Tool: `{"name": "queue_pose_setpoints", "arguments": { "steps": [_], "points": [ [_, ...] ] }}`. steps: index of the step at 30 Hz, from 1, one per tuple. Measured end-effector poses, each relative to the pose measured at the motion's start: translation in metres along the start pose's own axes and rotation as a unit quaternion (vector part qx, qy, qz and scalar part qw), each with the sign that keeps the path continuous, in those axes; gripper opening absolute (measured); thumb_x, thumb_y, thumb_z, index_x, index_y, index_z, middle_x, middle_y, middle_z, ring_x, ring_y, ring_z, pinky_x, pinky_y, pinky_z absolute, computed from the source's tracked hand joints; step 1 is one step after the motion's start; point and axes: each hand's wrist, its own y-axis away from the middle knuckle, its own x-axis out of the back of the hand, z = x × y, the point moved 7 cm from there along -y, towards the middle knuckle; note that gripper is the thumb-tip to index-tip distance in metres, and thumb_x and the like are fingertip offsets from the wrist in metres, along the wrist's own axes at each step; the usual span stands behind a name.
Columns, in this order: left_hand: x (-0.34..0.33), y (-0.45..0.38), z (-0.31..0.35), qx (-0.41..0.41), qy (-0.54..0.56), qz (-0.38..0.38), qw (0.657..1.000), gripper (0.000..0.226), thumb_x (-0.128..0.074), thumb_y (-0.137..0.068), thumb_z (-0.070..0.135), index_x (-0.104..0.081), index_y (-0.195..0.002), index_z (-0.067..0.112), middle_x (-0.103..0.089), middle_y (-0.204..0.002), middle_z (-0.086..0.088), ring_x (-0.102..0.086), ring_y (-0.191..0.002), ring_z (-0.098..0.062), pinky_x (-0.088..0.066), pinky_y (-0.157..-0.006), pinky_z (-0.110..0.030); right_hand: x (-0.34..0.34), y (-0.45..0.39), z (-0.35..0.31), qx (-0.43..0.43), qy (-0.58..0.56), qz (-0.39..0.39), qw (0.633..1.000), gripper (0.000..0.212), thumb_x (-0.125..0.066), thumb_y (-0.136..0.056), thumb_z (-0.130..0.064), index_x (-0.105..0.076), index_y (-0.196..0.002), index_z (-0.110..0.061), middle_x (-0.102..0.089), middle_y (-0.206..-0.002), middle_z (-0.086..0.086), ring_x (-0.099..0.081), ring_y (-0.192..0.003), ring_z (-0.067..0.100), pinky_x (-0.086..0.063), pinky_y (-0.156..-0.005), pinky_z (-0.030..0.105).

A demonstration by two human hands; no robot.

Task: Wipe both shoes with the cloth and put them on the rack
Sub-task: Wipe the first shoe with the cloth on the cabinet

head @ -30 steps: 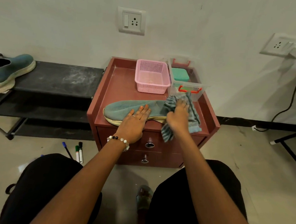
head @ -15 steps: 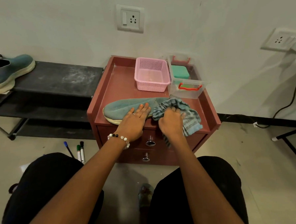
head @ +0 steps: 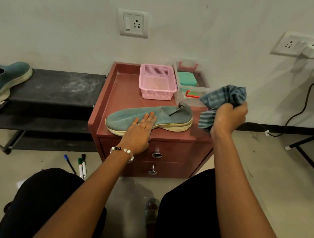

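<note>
Head view: a teal shoe (head: 134, 114) is seen lying on the red cabinet (head: 118, 95). It is pressed down by the left hand (head: 141, 129), fingers flat and close together. The striped cloth (head: 224, 99) is bunched in the curled fingers of the right hand (head: 229, 117), off the shoe. Another shoe (head: 6, 79) is seen on the black rack (head: 60, 87).
</note>
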Motion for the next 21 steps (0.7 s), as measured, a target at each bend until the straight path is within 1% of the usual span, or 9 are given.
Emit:
{"name": "queue_pose_setpoints", "arguments": {
  "steps": [2, 4, 6, 8, 10, 12, 15, 18, 21],
  "points": [
    [0.001, 0.0, 0.0, -0.001, 0.0, 0.001, 1.0, 0.077, -0.049, -0.093, 0.011, -0.001, -0.153, 0.016, 0.005, -0.161, 0.001, 0.003, -0.148, -0.014, 0.002, -0.118, -0.034, -0.027, 0.005, 0.016, -0.007, 0.102, -0.117, 0.988, 0.038, -0.037, -0.088, 0.005, -0.056, -0.115, -0.011, -0.061, -0.1, 0.0, -0.055, -0.074, 0.008, -0.043, -0.057, 0.012],
    [0.0, 0.0, 0.0, -0.003, -0.001, 0.0, 1.0, 0.077, -0.049, -0.093, 0.011, -0.002, -0.153, 0.016, 0.005, -0.161, 0.0, 0.003, -0.148, -0.014, 0.002, -0.118, -0.034, -0.063, 0.026, 0.04, -0.027, 0.197, -0.271, 0.942, 0.038, -0.037, -0.088, 0.002, -0.053, -0.12, -0.012, -0.059, -0.102, 0.001, -0.054, -0.075, 0.007, -0.044, -0.057, 0.009],
    [0.0, 0.0, 0.0, 0.001, 0.003, -0.003, 1.0, 0.076, -0.048, -0.093, 0.01, -0.002, -0.153, 0.015, 0.005, -0.161, 0.0, 0.003, -0.148, -0.014, 0.002, -0.118, -0.034, -0.085, 0.045, 0.057, -0.003, 0.258, -0.358, 0.897, 0.057, -0.036, -0.077, -0.009, -0.046, -0.133, -0.013, -0.056, -0.125, 0.006, -0.056, -0.108, 0.02, -0.049, -0.092, 0.022],
    [0.001, 0.0, 0.0, 0.003, -0.002, -0.001, 1.0, 0.075, -0.047, -0.093, 0.01, -0.002, -0.153, 0.015, 0.005, -0.161, 0.0, 0.003, -0.148, -0.014, 0.002, -0.118, -0.034, -0.091, 0.054, 0.065, 0.026, 0.308, -0.379, 0.872, 0.072, -0.036, -0.074, -0.011, -0.033, -0.145, -0.015, -0.035, -0.149, 0.011, -0.03, -0.138, 0.031, -0.028, -0.115, 0.045],
    [0.002, 0.0, 0.001, -0.002, -0.007, 0.001, 1.0, 0.075, -0.046, -0.092, 0.008, -0.002, -0.153, 0.016, 0.005, -0.161, 0.0, 0.003, -0.148, -0.014, 0.002, -0.118, -0.035, -0.087, 0.063, 0.066, 0.054, 0.361, -0.395, 0.843, 0.071, -0.036, -0.083, 0.002, -0.018, -0.151, -0.011, -0.01, -0.159, 0.01, -0.004, -0.147, 0.03, -0.007, -0.12, 0.041],
    [0.003, 0.0, 0.001, -0.003, -0.004, 0.002, 1.0, 0.077, -0.045, -0.09, 0.004, -0.002, -0.153, 0.016, 0.006, -0.161, 0.001, 0.004, -0.148, -0.013, 0.002, -0.118, -0.035, -0.082, 0.069, 0.066, 0.075, 0.368, -0.411, 0.831, 0.073, -0.035, -0.084, 0.007, -0.013, -0.152, -0.011, -0.001, -0.16, 0.009, 0.003, -0.147, 0.027, -0.002, -0.119, 0.04],
    [0.004, 0.0, 0.0, -0.012, -0.004, -0.009, 1.0, 0.081, -0.047, -0.087, -0.001, -0.003, -0.153, 0.017, 0.006, -0.16, 0.001, 0.003, -0.148, -0.013, 0.002, -0.118, -0.034, -0.088, 0.058, 0.064, 0.109, 0.346, -0.392, 0.846, 0.069, -0.037, -0.081, 0.003, -0.025, -0.148, -0.009, -0.022, -0.156, 0.012, -0.015, -0.144, 0.033, -0.015, -0.117, 0.051],
    [0.003, 0.001, -0.001, -0.016, -0.005, -0.012, 1.0, 0.082, -0.048, -0.087, -0.002, -0.004, -0.153, 0.018, 0.006, -0.16, 0.001, 0.003, -0.148, -0.013, 0.002, -0.118, -0.033, -0.093, 0.039, 0.054, 0.083, 0.33, -0.36, 0.869, 0.051, -0.038, -0.081, 0.001, -0.049, -0.13, -0.004, -0.053, -0.13, 0.018, -0.047, -0.121, 0.035, -0.039, -0.103, 0.042],
    [0.002, 0.0, -0.001, -0.015, -0.003, -0.012, 1.0, 0.081, -0.048, -0.088, 0.0, -0.004, -0.153, 0.018, 0.006, -0.16, 0.002, 0.003, -0.148, -0.013, 0.002, -0.118, -0.034, -0.097, 0.042, 0.052, 0.146, 0.384, -0.359, 0.838, 0.047, -0.042, -0.081, 0.003, -0.05, -0.128, -0.001, -0.053, -0.128, 0.021, -0.046, -0.12, 0.035, -0.036, -0.102, 0.04]
  ]
}}
